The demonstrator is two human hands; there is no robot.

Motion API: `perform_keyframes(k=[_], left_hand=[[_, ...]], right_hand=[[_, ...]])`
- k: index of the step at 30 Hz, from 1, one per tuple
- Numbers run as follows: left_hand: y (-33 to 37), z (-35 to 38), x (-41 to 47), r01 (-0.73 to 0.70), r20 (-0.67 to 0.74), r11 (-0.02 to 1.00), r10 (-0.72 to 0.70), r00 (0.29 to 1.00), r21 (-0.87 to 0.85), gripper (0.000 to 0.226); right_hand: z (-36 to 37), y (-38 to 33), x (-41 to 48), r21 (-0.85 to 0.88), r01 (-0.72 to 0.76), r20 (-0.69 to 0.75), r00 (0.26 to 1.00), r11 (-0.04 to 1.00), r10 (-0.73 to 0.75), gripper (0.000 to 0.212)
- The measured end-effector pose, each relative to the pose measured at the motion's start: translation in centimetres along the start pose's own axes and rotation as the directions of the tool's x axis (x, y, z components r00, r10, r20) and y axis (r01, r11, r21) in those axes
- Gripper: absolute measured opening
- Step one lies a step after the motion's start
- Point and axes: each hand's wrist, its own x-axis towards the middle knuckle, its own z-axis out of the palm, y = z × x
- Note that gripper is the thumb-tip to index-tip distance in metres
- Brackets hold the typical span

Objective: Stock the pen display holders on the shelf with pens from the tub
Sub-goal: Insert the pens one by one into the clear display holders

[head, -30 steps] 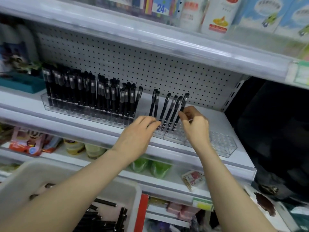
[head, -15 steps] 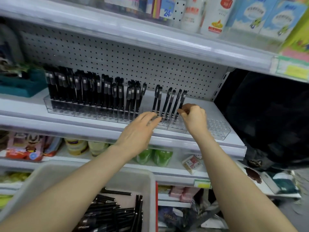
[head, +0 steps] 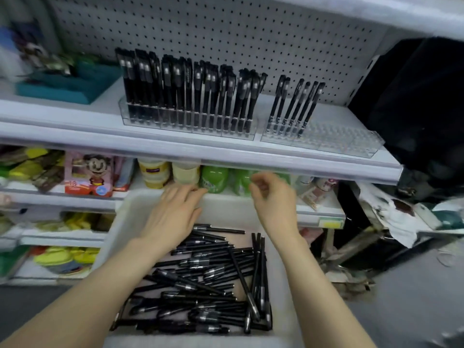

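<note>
Lying in a loose black heap at the bottom centre of the frame, the pens (head: pixel 200 285) cover the floor of the white tub (head: pixel 226 212). Both hands have dropped from the shelf (head: pixel 150 144) and now hover over the tub's far end. The left hand (head: pixel 173 217), at lower centre, has its fingers straight and relaxed and holds nothing. The right hand (head: pixel 273 199), just right of it, has loosely curled fingers (blurred, but no pen shows in them). A second ago that hand was pinching a pen at the rack, so that pen looks seated and the next pick-up is due. Beyond, at mid-frame, the left holder (head: pixel 190 126) stands packed. The right holder (head: pixel 326 139) carries only a handful of standing pens (head: pixel 293 106) at its left end, with most slots bare, so I judge plenty of stocking remains.
</note>
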Motion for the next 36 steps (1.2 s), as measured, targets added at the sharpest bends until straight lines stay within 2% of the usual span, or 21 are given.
perform_keyframes(k=[5, 9, 12, 16, 22, 26, 30, 33, 36], left_hand=[[0.4, 0.8, -0.3, -0.057, -0.014, 0.996, 0.058, 0.998, 0.074, 0.052], [0.5, 1.1, -0.4, -0.047, 0.011, 0.995, 0.047, 0.999, 0.090, 0.058], [0.7, 1.1, -0.4, -0.031, 0.011, 0.996, 0.030, 0.999, 0.082, 0.059], [0.7, 1.0, -0.4, -0.035, -0.020, 0.997, 0.037, 0.999, 0.063, 0.058], [0.8, 0.8, -0.5, -0.028, -0.019, 0.999, 0.028, 0.999, 0.029, 0.054], [0.4, 0.5, -0.3, -0.016, -0.024, 1.000, 0.016, 1.000, -0.001, 0.047], [0.6, -1.0, 0.9, 0.061, 0.021, 0.993, -0.059, 0.998, -0.102, 0.049], [1.7, -2.8, 2.8, 0.152, 0.020, 0.972, -0.151, 0.988, -0.180, 0.035], [3.9, -4.2, 6.1, 0.094, -0.008, 0.975, -0.098, 0.995, -0.202, 0.027]], right_hand=[[4.8, 0.2, -3.7, -0.120, -0.109, 0.305, 0.942, 0.987, 0.141, 0.011], [6.2, 2.0, -4.8, -0.290, -0.018, 0.463, 0.872, 0.957, 0.157, 0.025], [6.3, 2.5, -4.9, -0.347, 0.070, 0.511, 0.850, 0.935, 0.126, 0.029], [6.7, 2.3, -5.0, -0.378, 0.127, 0.555, 0.824, 0.917, 0.115, 0.016], [6.6, 2.0, -5.0, -0.415, 0.196, 0.593, 0.799, 0.888, 0.101, 0.013], [4.3, 1.1, -4.4, -0.455, 0.147, 0.598, 0.781, 0.878, 0.179, 0.019], [-0.1, 0.0, -2.2, -0.332, -0.010, 0.597, 0.772, 0.943, 0.218, 0.024], [-4.1, 0.1, -0.6, -0.062, -0.192, 0.610, 0.769, 0.979, 0.189, 0.019], [-7.2, 1.3, 1.4, 0.156, -0.309, 0.537, 0.824, 0.938, 0.182, 0.005]])
